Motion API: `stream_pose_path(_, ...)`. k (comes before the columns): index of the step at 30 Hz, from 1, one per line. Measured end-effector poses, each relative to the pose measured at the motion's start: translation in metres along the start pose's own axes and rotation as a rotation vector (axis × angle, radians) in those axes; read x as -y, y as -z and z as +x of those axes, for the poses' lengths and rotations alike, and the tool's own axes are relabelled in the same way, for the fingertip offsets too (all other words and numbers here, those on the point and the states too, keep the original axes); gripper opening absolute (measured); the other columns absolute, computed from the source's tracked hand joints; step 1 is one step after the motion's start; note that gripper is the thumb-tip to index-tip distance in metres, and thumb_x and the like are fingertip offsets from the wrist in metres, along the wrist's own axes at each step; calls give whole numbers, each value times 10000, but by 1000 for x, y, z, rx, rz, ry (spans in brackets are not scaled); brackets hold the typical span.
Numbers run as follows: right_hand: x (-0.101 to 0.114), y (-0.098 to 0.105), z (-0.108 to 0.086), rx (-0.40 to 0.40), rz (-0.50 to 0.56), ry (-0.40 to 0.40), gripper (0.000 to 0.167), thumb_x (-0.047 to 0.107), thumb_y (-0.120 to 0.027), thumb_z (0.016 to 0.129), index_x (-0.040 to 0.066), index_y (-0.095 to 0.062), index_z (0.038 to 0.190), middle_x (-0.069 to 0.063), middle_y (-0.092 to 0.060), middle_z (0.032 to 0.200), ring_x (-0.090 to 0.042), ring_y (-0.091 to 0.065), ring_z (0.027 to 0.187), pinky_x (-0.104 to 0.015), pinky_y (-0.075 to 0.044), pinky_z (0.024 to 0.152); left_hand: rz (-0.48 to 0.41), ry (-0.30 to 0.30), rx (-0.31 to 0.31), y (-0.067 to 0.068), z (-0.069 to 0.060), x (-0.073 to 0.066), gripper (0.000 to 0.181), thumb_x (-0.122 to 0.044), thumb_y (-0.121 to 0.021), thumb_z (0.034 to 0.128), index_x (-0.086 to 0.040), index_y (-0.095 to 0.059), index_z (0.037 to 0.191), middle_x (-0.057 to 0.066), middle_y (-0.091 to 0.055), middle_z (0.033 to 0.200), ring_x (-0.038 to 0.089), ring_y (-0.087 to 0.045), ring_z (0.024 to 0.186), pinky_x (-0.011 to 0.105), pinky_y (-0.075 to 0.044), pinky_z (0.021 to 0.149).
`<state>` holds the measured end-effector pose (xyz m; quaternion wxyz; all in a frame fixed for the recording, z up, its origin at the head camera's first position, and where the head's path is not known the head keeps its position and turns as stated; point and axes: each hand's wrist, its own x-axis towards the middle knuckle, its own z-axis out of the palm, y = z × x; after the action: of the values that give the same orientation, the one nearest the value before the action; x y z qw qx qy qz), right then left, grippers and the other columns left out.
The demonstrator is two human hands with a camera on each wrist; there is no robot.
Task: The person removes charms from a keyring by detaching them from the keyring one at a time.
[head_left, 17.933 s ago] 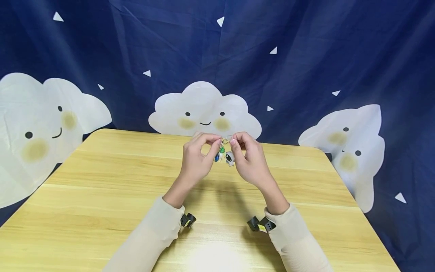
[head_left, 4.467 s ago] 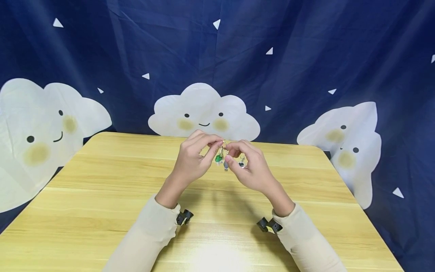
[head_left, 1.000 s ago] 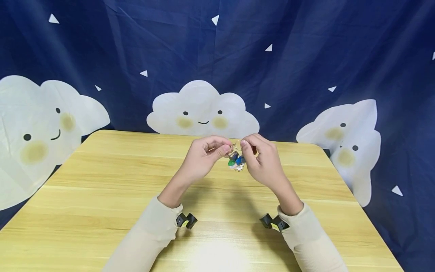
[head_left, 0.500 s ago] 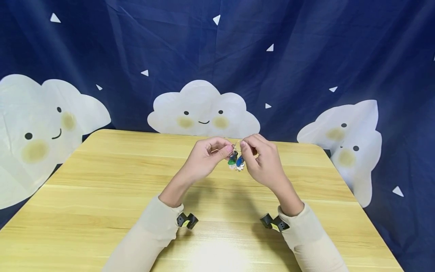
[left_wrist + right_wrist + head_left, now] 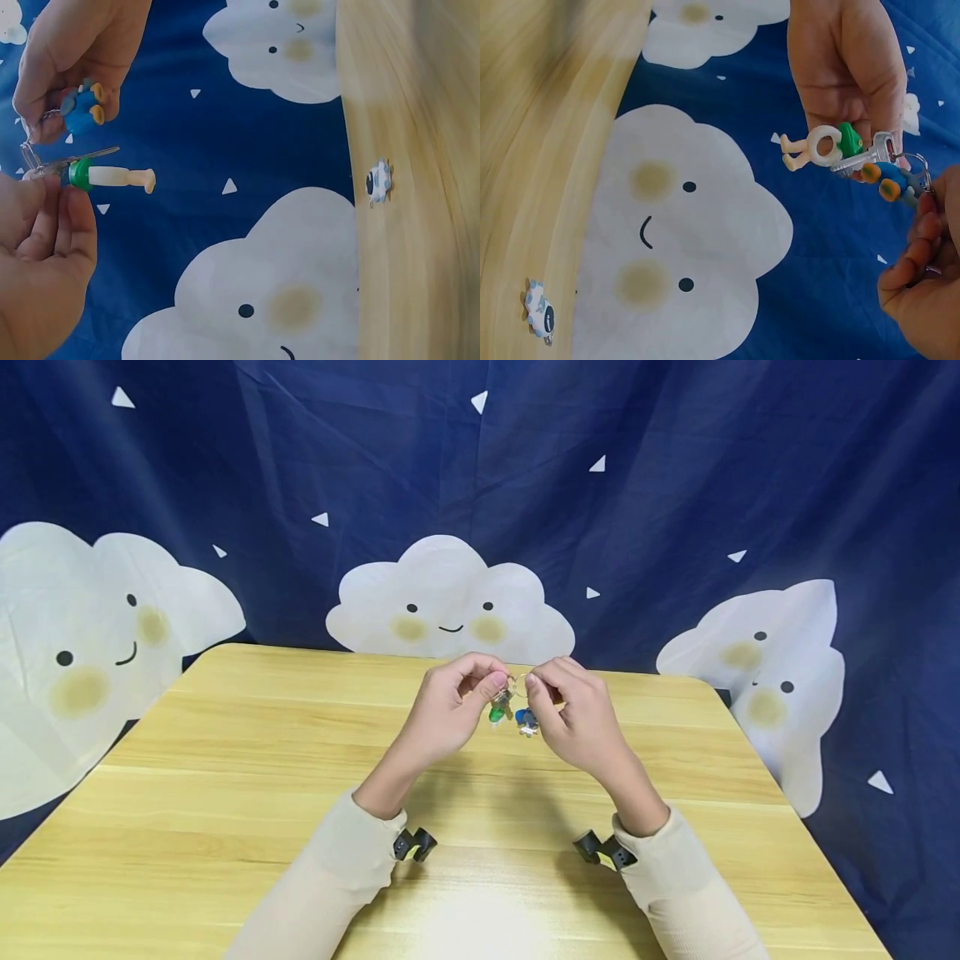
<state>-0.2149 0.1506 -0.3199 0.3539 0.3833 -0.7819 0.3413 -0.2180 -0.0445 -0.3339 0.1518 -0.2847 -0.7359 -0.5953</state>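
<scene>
In the head view, the person's left hand [image 5: 447, 710] comes first, thumb and fingertips pinching near the key's head end; the exact part gripped is hidden. From those fingertips, the small green-and-white plastic figure charm [image 5: 497, 714] hangs at 6 o'clock. Beside it at 5 o'clock is the silver-grey metal key [image 5: 855, 161], clearly nearer the left hand. Its long axis runs away from the thin round metal ring [image 5: 925, 162], its tip toward 8 o'clock in the right wrist view.

The ring spans the gap at 3 o'clock from the left fingertips and 9 o'clock from the right. Next, the blue plastic figure charm with orange feet [image 5: 79, 112] hangs nearer the right hand, at 7 o'clock from its fingertips. The right hand [image 5: 570, 718] pinches the ring's edge.

Farthest right in the left wrist view, a white-and-pale-blue figure charm [image 5: 381, 181] lies on the pale wooden table [image 5: 225, 735], apart from both hands.
</scene>
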Motion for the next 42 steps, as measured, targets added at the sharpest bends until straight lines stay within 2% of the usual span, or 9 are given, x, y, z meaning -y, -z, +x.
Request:
stream_pose_path(5,0,0,-1,19,-9,-4,202,44,-544,979,69,-630,798,5,-510,697,-119,-466,665,-268,-383,583,97,-73,-24,1,0,-1,118,-175,-624,1008,-81,-694,999,-11,-650,824,142,-584,772,289,-514,759)
stream_pose_path(8,-1,0,-1,26,-15,-13,206,61,-544,985,70,-632,798,-2,-506,695,-125,-461,663,-271,-376,582,103,-84,-23,0,0,-1,109,-164,-631,999,-78,-697,989,-15,-647,814,139,-575,768,290,-515,752)
stream_pose_path(13,-1,-1,-1,37,-22,-19,215,67,-541,987,74,-630,791,-1,-503,694,-144,-468,652,-272,-374,573,97,-78,-13,0,-1,-1,112,-159,-632,995,-75,-704,982,-24,-669,819,135,-586,765,298,-541,783)
stream_pose_path(21,-1,-2,-1,37,-19,-61,228,75,-546,989,87,-615,772,9,-499,692,-126,-459,658,-267,-368,568,107,-11,-21,1,0,4,150,-214,-650,1010,-90,-733,1023,-22,-729,874,117,-631,794,326,-545,798)
stream_pose_path(28,-5,-1,-1,11,-42,-90,242,92,-548,993,82,-608,758,-6,-515,693,-130,-461,645,-261,-368,556,118,-22,-40,3,0,0,141,-208,-669,1017,-87,-739,1033,-39,-733,895,103,-661,836,325,-566,854)
stream_pose_path(34,-8,-1,-1,-15,-38,-111,261,92,-546,995,87,-590,737,-6,-491,662,-131,-441,616,-266,-351,542,130,-115,-24,1,0,-2,80,-152,-735,962,-77,-748,986,-29,-740,907,97,-676,821,297,-578,778)
stream_pose_path(38,-9,-2,-1,-27,-39,-105,263,85,-556,998,74,-593,738,-17,-490,657,-131,-443,608,-266,-353,539,233,-230,-30,-1,0,0,82,-148,-789,914,-74,-764,938,-5,-737,908,129,-648,828,277,-553,750)
stream_pose_path(42,-10,-2,-1,-23,-54,-90,265,89,-556,997,71,-598,737,-21,-498,654,-129,-446,604,-267,-360,533,338,-326,-31,-4,0,0,83,-144,-790,912,-66,-769,929,18,-727,889,195,-612,828,286,-507,734)
